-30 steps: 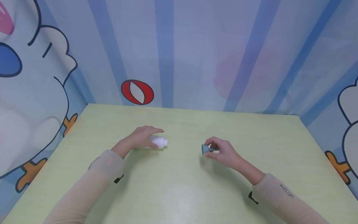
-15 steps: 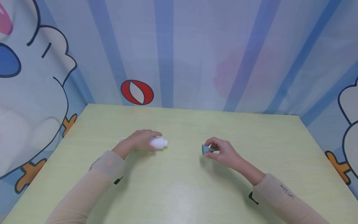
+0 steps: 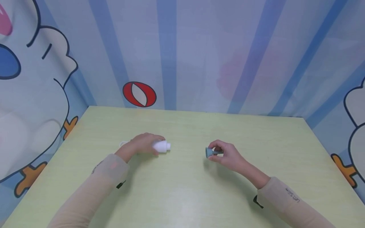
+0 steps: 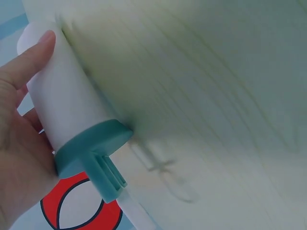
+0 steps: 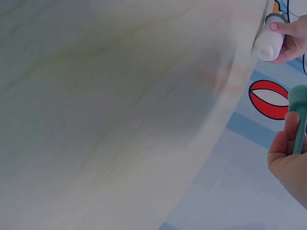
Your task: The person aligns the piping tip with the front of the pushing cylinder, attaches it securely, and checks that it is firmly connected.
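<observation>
A white bottle (image 3: pixel 161 146) lies on its side at the left middle of the table, its narrow neck facing right. My left hand (image 3: pixel 144 143) grips its body from above, thumb on one side and fingers round the other. In the left wrist view, a teal collar (image 4: pixel 91 143) caps the bottle's wide end, with a teal clip and a white strap (image 4: pixel 136 211) beyond it. My right hand (image 3: pixel 226 153) pinches a teal funnel (image 3: pixel 209 153) by its thin stem, its wide mouth turned left toward the bottle neck. A gap separates the two things.
The pale yellow-green table (image 3: pixel 182 190) fills the lower view. Behind it stands a wall (image 3: pixel 194 57) with blue stripes and a red-and-white oval (image 3: pixel 139 94). Cartoon figures cover the side walls.
My left hand's spread thumb and fingers have come down and closed round the bottle, which has stayed about where it lay. The right hand and the funnel have not moved.
</observation>
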The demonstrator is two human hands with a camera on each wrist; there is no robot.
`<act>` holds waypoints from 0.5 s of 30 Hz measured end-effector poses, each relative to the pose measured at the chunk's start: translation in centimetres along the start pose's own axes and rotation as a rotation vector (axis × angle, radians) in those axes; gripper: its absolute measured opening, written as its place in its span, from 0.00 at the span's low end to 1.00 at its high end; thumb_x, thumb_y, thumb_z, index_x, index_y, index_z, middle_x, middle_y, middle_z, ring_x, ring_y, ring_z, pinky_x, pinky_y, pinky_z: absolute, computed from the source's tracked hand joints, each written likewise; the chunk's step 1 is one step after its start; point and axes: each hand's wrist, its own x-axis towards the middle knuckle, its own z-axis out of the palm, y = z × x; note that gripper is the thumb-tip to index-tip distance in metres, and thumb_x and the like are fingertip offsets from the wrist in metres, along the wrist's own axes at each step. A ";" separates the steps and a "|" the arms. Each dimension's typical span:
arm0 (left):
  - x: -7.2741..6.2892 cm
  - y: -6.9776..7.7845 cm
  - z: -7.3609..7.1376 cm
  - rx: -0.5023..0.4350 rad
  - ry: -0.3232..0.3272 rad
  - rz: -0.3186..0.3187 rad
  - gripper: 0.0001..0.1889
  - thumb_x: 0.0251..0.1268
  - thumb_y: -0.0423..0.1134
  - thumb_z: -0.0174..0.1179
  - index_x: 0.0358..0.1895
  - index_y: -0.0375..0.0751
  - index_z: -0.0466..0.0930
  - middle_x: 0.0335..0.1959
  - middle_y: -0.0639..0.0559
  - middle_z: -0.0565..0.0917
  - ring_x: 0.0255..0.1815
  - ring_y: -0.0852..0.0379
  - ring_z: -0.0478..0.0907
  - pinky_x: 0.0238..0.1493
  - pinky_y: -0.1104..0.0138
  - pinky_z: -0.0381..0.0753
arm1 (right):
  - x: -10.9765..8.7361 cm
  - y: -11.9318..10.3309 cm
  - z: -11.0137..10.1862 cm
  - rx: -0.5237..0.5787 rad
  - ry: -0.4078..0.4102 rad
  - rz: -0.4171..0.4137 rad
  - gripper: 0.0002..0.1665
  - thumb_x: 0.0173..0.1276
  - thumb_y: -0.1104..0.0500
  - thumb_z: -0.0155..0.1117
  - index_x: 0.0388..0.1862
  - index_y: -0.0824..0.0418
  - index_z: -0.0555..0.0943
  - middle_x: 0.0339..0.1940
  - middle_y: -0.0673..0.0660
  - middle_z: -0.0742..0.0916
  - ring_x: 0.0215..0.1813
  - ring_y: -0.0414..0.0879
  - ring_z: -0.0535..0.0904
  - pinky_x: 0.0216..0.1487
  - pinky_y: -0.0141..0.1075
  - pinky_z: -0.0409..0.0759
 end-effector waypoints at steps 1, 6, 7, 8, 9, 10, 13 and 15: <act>0.0 0.1 0.0 -0.005 0.000 0.003 0.31 0.45 0.43 0.67 0.57 0.50 0.70 0.55 0.49 0.74 0.52 0.48 0.69 0.53 0.51 0.67 | 0.0 0.0 0.0 -0.002 0.001 -0.002 0.16 0.53 0.61 0.65 0.42 0.61 0.75 0.34 0.58 0.82 0.35 0.44 0.77 0.33 0.35 0.74; -0.1 0.6 -0.3 -0.015 0.016 0.029 0.31 0.45 0.43 0.67 0.58 0.51 0.70 0.55 0.51 0.74 0.52 0.50 0.69 0.53 0.52 0.67 | 0.0 -0.1 0.0 -0.001 0.002 -0.010 0.16 0.53 0.62 0.65 0.42 0.62 0.75 0.35 0.58 0.82 0.35 0.45 0.77 0.33 0.32 0.73; -0.1 0.7 -0.3 -0.005 0.020 0.039 0.30 0.46 0.43 0.67 0.58 0.51 0.70 0.54 0.51 0.75 0.52 0.50 0.70 0.52 0.52 0.68 | 0.1 -0.1 0.0 0.000 0.003 -0.011 0.16 0.53 0.62 0.65 0.42 0.62 0.75 0.35 0.58 0.82 0.35 0.45 0.77 0.33 0.32 0.73; -0.1 0.9 -0.4 0.002 0.022 0.044 0.30 0.46 0.43 0.66 0.58 0.51 0.70 0.54 0.52 0.75 0.51 0.50 0.70 0.52 0.53 0.68 | 0.1 -0.1 0.0 0.002 0.002 -0.012 0.16 0.53 0.62 0.65 0.42 0.62 0.75 0.35 0.58 0.82 0.35 0.45 0.77 0.33 0.32 0.73; -0.1 1.1 -0.5 0.005 0.022 0.049 0.30 0.46 0.43 0.66 0.58 0.52 0.70 0.54 0.52 0.75 0.51 0.51 0.70 0.52 0.53 0.68 | 0.1 -0.1 0.0 0.002 0.001 -0.011 0.16 0.53 0.62 0.65 0.42 0.61 0.75 0.35 0.58 0.82 0.35 0.45 0.77 0.33 0.32 0.73; -0.1 1.4 -0.5 0.007 0.021 0.055 0.30 0.46 0.43 0.66 0.58 0.52 0.70 0.54 0.52 0.75 0.51 0.51 0.70 0.52 0.53 0.68 | 0.1 -0.1 0.0 0.002 0.001 -0.012 0.16 0.53 0.62 0.65 0.42 0.61 0.75 0.35 0.58 0.82 0.35 0.45 0.77 0.33 0.32 0.73; -0.2 2.2 -0.8 0.005 0.012 0.062 0.30 0.46 0.43 0.66 0.58 0.52 0.70 0.54 0.52 0.75 0.52 0.50 0.70 0.52 0.52 0.68 | 0.2 0.0 0.1 0.001 -0.002 -0.015 0.16 0.53 0.62 0.65 0.42 0.62 0.75 0.35 0.58 0.82 0.34 0.44 0.77 0.33 0.33 0.73; -0.2 2.7 -0.8 0.003 0.008 0.076 0.30 0.46 0.43 0.66 0.58 0.52 0.70 0.54 0.52 0.75 0.52 0.50 0.70 0.52 0.52 0.68 | 0.2 0.0 0.2 -0.001 -0.001 -0.016 0.16 0.53 0.62 0.65 0.42 0.62 0.75 0.35 0.59 0.82 0.35 0.44 0.76 0.33 0.34 0.74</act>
